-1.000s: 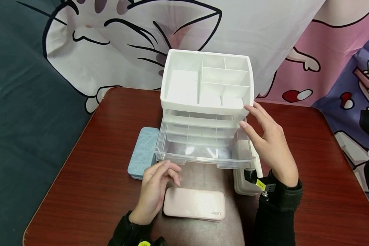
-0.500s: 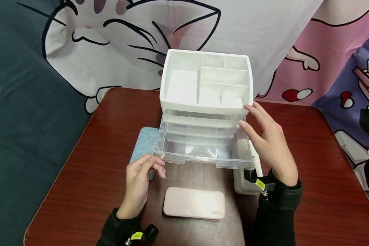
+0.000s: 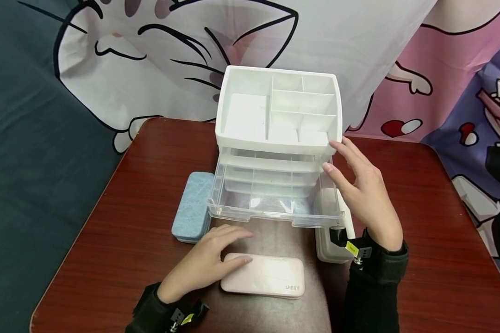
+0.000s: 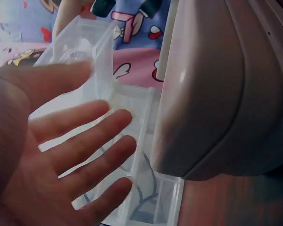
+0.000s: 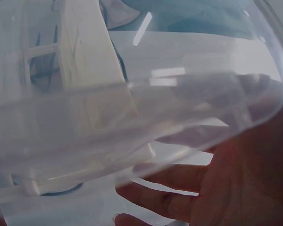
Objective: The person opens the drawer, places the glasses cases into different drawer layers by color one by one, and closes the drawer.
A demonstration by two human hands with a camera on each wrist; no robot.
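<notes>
In the head view, my left hand extends its fingers over the left end of a pale pink oblong case marked with small letters. Whether the thumb touches the case I cannot tell. The left wrist view shows that palm with spread fingers and nothing held. My right hand has its fingertips at the right side of a white desktop organizer with a divided top tray. Below that tray, a clear plastic drawer is pulled out towards me, and it blurs much of the right wrist view.
A light blue case lies left of the drawer. Partly under the drawer's right end is an off-white box. All stand on a dark red wooden table; a printed cloth hangs behind it.
The left hand first moves left to the drawer's front left corner beside the blue case, then back down and right over the pink case, its fingers straightening. The right hand stays put.
</notes>
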